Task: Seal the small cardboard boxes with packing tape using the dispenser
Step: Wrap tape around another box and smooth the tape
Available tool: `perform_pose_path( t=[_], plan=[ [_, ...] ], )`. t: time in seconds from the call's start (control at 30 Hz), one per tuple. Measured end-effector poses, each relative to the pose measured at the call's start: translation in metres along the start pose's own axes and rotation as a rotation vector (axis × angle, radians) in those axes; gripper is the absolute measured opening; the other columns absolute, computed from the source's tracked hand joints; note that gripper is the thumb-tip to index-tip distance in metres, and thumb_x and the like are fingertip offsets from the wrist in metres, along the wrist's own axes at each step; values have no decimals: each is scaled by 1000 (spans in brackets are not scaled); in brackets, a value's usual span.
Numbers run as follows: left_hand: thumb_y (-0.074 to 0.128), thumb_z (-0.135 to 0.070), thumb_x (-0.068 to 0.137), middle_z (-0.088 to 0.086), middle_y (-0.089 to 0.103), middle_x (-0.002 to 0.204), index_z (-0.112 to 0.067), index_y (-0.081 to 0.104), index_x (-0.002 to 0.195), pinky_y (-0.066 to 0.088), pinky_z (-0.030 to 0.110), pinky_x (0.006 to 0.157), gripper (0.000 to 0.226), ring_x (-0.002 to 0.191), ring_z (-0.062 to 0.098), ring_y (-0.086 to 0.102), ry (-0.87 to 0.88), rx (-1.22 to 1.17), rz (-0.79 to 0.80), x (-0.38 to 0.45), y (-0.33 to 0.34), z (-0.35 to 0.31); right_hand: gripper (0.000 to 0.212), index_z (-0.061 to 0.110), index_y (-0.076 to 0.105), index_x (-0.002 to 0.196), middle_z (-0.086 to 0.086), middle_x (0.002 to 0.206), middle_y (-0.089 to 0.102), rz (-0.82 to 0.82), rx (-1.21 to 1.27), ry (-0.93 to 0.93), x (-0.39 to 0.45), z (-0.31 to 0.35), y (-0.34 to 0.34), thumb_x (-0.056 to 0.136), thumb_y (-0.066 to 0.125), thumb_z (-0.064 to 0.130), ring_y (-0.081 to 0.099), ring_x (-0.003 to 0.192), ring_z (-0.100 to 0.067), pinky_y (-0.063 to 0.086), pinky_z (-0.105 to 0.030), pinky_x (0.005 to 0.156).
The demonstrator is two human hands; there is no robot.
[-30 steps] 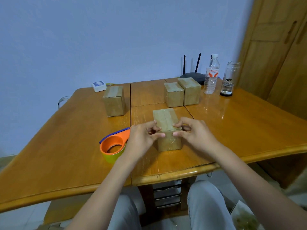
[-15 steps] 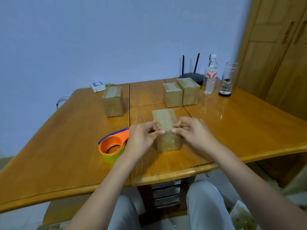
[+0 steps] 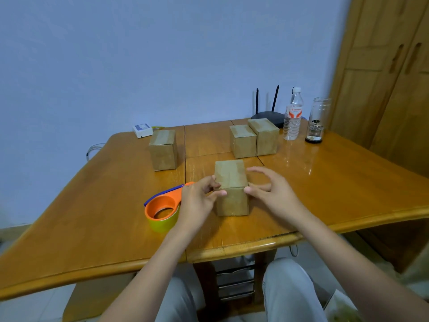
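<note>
Left hand [image 3: 198,201]: forearm reaching in from the lower left, fingers curled, thumb tip extended rightward, pressed against a box edge. Right hand [image 3: 270,191]: forearm entering from the lower right, fingers spread and loosely arched, thumb tip touching the same edge. Both wrists raised.

Both forearms are bare to the lower frame edge, with no sleeves showing. The left hand [image 3: 197,201] and right hand [image 3: 271,191] wear no gloves. Light grey trousers [image 3: 290,291] cover both legs.
</note>
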State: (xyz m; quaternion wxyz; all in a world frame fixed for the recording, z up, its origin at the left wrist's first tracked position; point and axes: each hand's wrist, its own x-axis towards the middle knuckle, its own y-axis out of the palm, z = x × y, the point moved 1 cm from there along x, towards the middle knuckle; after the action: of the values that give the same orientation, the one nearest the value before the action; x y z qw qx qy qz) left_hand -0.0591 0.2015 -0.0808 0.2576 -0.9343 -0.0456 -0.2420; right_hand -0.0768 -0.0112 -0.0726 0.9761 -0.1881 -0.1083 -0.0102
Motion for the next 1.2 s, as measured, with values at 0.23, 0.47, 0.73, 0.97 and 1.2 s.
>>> perform_pose_path(
  t=[0.23, 0.47, 0.73, 0.97, 1.2],
  plan=[
    [80, -16, 81, -3, 73, 116, -26, 67, 81, 55, 37, 98, 17, 110, 5, 67, -103, -296, -67, -14, 12, -14, 78, 16, 53, 138, -11, 117, 73, 126, 562, 487, 7, 12, 10, 80, 69, 66, 73, 103, -27, 61, -49, 86],
    [53, -77, 83, -22, 44, 149, -48, 36, 147, 54, 43, 99, 73, 133, 9, 50, -156, -430, 129, -4, 7, -30, 91, 50, 38, 147, 8, 143, 56, -2, 503, 144, 13, 15, 13, 70, 88, 53, 60, 126, -19, 54, -48, 100],
    [48, -49, 98, -10, 43, 151, -42, 23, 155, 50, 40, 104, 63, 132, 11, 49, -241, -707, 217, 4, 17, -37, 111, 32, 27, 157, -1, 150, 50, 57, 378, 200, 14, 23, 18, 66, 74, 76, 57, 128, -22, 53, -49, 102],
    [49, -44, 101, -4, 38, 155, -40, 21, 155, 40, 47, 114, 61, 140, 18, 41, -244, -501, 47, 26, 9, -49, 97, 42, 10, 159, -6, 151, 32, -267, -88, 67, 22, 38, 15, 83, 63, 70, 33, 142, -27, 35, -46, 116],
    [62, -67, 86, -14, 24, 161, -52, -1, 154, 31, 40, 118, 94, 146, 15, 31, -260, -596, 121, 36, 12, -49, 66, 46, 22, 156, 13, 155, 23, -141, 38, -150, 21, 51, 25, 98, 52, 53, 34, 135, -7, 33, -36, 117]
  ],
)
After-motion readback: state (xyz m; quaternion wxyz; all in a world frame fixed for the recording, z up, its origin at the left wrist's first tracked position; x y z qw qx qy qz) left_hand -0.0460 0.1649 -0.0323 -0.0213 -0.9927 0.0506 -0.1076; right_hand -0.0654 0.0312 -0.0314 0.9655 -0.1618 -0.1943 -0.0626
